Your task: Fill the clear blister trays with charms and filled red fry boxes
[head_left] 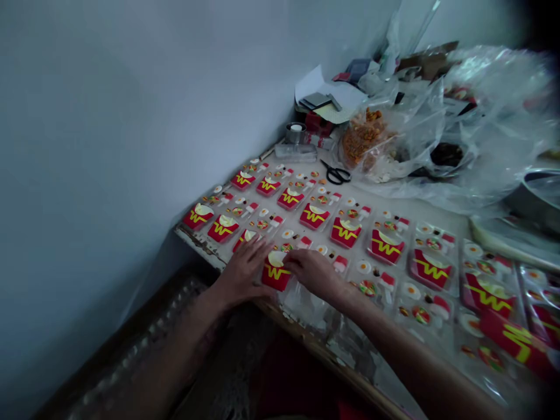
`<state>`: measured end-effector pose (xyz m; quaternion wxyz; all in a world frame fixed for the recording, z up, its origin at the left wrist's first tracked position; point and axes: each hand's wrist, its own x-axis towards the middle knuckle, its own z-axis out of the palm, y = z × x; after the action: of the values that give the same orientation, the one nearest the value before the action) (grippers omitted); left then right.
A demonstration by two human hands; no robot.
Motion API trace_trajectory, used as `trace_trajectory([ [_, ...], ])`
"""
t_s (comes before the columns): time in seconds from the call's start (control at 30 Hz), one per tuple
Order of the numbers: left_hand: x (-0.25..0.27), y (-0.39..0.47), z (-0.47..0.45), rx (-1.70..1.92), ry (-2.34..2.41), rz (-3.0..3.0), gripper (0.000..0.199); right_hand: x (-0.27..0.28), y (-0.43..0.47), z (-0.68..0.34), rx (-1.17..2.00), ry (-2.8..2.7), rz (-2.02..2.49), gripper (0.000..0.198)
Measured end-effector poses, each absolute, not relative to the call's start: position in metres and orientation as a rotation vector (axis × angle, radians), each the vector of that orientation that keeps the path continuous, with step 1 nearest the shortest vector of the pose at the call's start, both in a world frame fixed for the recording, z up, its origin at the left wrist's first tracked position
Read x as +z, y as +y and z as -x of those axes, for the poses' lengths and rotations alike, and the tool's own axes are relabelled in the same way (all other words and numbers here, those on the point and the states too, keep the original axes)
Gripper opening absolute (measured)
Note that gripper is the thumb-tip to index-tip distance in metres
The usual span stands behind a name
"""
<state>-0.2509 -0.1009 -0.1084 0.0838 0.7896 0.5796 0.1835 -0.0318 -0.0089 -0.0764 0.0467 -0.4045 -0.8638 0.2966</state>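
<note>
Near the table's front edge lies a red toy fries box with a yellow zigzag mark and a pale, curved piece at its top. My left hand rests at its left side, fingers stretched out towards the neighbouring tray, thumb by the box's lower edge. From the right, my right hand reaches in with its fingertips pinched together at the box's upper right corner, beside the pale piece. Whatever is between those fingertips is hidden. Around both hands, clear plastic trays hold similar red boxes and small toy foods, such as a fried egg.
Black-handled scissors lie behind the tray rows. Further back are a clear bag of orange-brown pieces, crumpled plastic bags and papers. A round metal container stands at right. A wall borders the table's left.
</note>
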Motion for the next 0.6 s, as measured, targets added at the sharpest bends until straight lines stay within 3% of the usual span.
trace_trajectory([
  [0.4, -0.138, -0.100, 0.242, 0.610, 1.710, -2.401, 0.097, -0.093, -0.029, 0.036, 0.548, -2.919, 1.076, 0.020],
  [0.6, -0.136, -0.105, 0.247, 0.560, 1.712, -2.400, 0.073, -0.082, -0.037, 0.041, 0.432, -2.911, 1.076, 0.022],
])
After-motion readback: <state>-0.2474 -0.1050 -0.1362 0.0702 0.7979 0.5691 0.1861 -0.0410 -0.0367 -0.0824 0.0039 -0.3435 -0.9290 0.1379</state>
